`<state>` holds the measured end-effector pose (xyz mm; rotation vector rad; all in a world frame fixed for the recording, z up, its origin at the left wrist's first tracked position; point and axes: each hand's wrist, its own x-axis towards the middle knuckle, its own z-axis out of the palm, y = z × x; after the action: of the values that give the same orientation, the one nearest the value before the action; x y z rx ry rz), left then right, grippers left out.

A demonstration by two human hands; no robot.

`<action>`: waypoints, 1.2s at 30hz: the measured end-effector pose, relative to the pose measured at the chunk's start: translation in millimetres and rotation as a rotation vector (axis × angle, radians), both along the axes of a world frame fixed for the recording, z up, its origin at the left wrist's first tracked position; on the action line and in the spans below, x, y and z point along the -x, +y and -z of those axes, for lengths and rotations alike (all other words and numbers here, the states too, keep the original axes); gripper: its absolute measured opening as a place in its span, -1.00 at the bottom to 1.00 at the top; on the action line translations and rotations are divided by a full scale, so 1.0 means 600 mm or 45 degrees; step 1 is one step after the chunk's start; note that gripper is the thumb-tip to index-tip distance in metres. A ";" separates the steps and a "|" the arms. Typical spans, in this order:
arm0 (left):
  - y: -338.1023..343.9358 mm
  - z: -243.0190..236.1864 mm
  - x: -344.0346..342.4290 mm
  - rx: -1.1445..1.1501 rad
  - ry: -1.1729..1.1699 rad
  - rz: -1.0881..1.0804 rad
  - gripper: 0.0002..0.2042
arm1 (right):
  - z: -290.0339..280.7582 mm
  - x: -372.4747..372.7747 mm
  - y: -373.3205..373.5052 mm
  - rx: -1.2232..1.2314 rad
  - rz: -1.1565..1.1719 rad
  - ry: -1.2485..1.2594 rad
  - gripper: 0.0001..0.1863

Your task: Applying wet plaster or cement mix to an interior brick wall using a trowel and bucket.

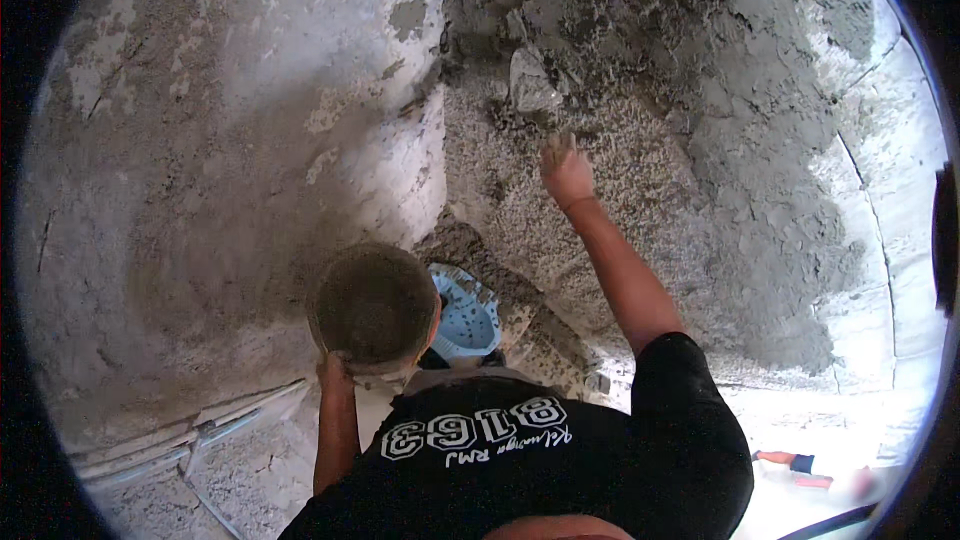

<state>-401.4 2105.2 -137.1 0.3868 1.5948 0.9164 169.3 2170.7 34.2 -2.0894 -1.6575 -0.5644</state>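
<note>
My right hand (pixel 568 172) reaches up to the wall, closed round the handle of a trowel (pixel 533 82). Its pale, wet-looking blade lies against the rough grey mortar (pixel 640 30) near the inner corner. Low on the left, my left hand (pixel 335 370) grips the near rim of a round bowl (pixel 424 280). The bowl is dark inside, with what looks like grey mortar in it. Just right of the bowl, below my hands, a light-blue basin (pixel 465 320) spattered with mortar is partly covered by the bowl.
A stained bare wall (pixel 200 140) meets the mortared one at the corner. Mortar lies heaped at the corner's foot (pixel 460 240). Thin pipes (pixel 205 430) run along the lower left. Another person (pixel 800 463) shows small and blurred at the lower right.
</note>
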 end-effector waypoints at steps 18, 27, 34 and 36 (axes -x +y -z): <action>0.010 -0.034 0.016 -0.056 0.002 -0.017 -0.76 | -0.145 0.085 0.119 0.768 0.218 0.171 -0.52; 0.030 -0.031 0.010 0.134 0.073 -0.045 -0.61 | -0.136 0.078 0.079 1.111 0.250 -0.257 -0.48; 0.035 -0.055 -0.007 0.072 -0.026 -0.113 -0.56 | -0.177 0.054 0.013 0.501 0.342 0.030 -0.48; 0.034 -0.002 0.035 0.007 0.000 -0.144 -0.58 | -0.170 0.052 0.068 0.414 0.324 -0.006 -0.49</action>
<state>-422.7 2125.7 -135.7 0.2951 1.6319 0.9978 138.0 2211.2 136.5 -2.5578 -1.5823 -0.3950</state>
